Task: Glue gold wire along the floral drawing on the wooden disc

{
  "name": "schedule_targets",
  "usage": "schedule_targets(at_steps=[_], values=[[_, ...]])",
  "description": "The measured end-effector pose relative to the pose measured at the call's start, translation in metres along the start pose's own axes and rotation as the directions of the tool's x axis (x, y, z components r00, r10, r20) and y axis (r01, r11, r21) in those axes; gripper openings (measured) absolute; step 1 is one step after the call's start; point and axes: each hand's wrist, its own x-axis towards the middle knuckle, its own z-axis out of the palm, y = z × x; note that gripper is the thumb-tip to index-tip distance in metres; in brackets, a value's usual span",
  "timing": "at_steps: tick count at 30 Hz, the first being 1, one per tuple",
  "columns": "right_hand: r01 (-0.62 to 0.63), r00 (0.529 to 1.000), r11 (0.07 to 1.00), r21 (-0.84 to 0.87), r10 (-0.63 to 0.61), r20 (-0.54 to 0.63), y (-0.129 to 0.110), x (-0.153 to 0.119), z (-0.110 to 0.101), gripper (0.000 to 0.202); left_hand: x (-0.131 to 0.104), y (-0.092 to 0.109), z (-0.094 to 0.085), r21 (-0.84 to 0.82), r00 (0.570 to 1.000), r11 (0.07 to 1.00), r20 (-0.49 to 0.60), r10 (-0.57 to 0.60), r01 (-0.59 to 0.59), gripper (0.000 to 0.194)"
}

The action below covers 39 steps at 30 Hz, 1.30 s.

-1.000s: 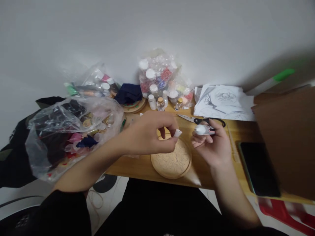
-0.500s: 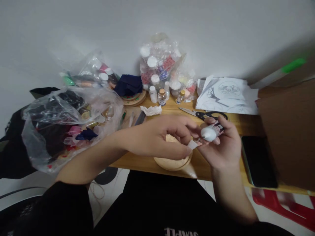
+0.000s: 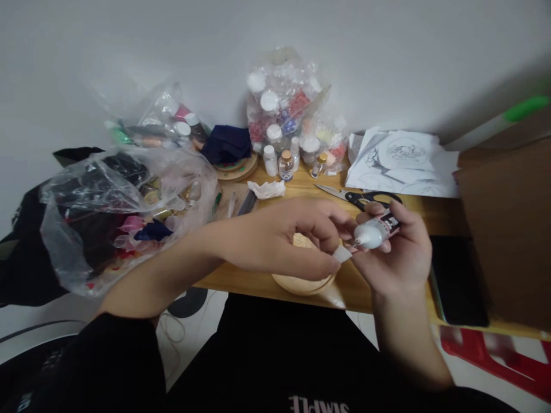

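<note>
Shifting toward three o'clock, the left hand [image 3: 293, 240] has brought its pinched white scrap [image 3: 343, 254] to the eight o'clock side of the tube [image 3: 377, 231], so both hands now work at one spot. The right hand [image 3: 400, 249] grips the tube, at the wooden disc's [image 3: 303, 285] two o'clock. Whether scrap and tube touch is unclear; the left hand hides most of the disc.

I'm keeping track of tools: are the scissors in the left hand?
No, the scissors lie on the table; the left hand pinches a small white piece.
</note>
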Motion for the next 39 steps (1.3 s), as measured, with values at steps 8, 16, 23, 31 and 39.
schedule_targets(at_steps=[8,16,23,31,39], values=[[0.010,1.000,0.999,-0.031,-0.010,0.003,0.000,-0.001,0.001,0.025,-0.001,0.005,-0.002,0.057,0.998,0.997,0.006,-0.058,0.057,0.024],[0.049,0.997,0.997,-0.064,-0.053,-0.061,-0.001,-0.001,0.002,0.026,-0.001,0.003,-0.004,0.073,0.997,0.995,0.025,-0.075,0.073,0.027],[0.293,0.948,0.918,-0.267,-0.315,-0.043,-0.014,-0.003,0.011,0.028,0.002,0.002,-0.008,-0.037,0.987,0.993,0.120,-0.104,0.109,0.026],[0.293,0.951,0.886,-0.360,-0.309,0.015,-0.023,-0.002,0.017,0.034,0.003,0.001,-0.007,-0.043,0.977,0.988,0.162,-0.139,0.148,0.024],[0.270,0.960,0.901,-0.340,-0.280,0.022,-0.019,-0.002,0.010,0.031,0.003,-0.004,-0.007,-0.030,0.977,0.986,0.144,-0.157,0.162,0.020]])
